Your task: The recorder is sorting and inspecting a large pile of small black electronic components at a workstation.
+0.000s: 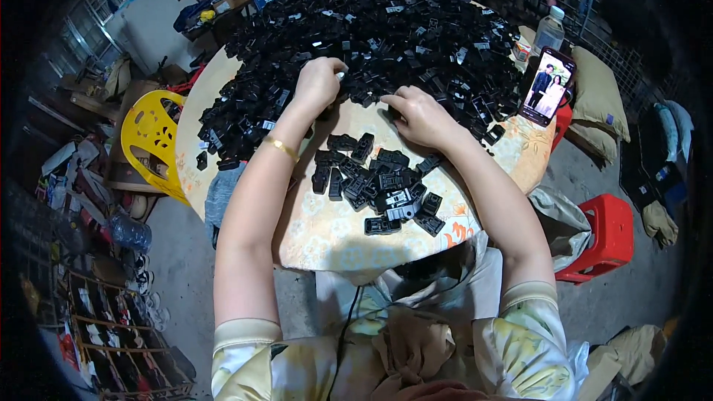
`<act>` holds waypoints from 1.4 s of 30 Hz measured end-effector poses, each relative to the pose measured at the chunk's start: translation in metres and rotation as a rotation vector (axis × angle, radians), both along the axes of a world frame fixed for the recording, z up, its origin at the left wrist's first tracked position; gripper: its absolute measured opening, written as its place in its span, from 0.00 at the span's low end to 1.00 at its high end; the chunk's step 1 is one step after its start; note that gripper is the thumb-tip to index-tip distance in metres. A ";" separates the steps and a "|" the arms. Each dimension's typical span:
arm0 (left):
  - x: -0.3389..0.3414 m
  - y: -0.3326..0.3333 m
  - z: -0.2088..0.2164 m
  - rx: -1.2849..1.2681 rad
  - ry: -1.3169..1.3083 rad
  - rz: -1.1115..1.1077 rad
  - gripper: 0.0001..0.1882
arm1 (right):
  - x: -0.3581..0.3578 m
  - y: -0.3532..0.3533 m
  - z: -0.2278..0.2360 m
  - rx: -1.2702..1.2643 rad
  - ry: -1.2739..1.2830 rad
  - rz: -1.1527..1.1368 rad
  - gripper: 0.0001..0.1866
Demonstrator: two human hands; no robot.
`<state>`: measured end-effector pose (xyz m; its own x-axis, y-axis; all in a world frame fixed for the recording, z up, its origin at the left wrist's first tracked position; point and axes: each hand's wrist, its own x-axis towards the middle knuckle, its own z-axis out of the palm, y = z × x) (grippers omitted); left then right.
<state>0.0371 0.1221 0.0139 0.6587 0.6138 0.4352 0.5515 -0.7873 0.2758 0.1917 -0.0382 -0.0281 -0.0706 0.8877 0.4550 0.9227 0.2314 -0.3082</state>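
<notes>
A wide heap of small black plastic parts covers the far side of the round table. At its near edge, my left hand is closed with its fingers curled down among the parts; what it grips, if anything, is hidden. A little to the right, my right hand is bent inward at the edge of the heap, its fingers closed over a dark spot I cannot make out. Between my forearms lies a smaller loose group of black plastic parts, one with a grey metallic face on top.
The round table has a pale flowered cover. At its right edge a phone leans upright, with a clear bottle behind it. A yellow chair stands left, a red stool right. An open pale sack hangs at my lap.
</notes>
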 end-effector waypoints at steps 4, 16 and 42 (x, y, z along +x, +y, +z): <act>0.019 0.010 -0.005 0.124 0.116 0.146 0.11 | -0.004 -0.003 0.006 0.122 -0.042 0.042 0.24; 0.051 0.007 0.003 0.163 0.556 0.477 0.17 | 0.004 0.002 -0.006 0.022 -0.177 -0.002 0.16; 0.030 -0.034 -0.001 -0.150 -0.215 -0.314 0.17 | 0.007 0.000 0.009 0.572 0.374 -0.028 0.19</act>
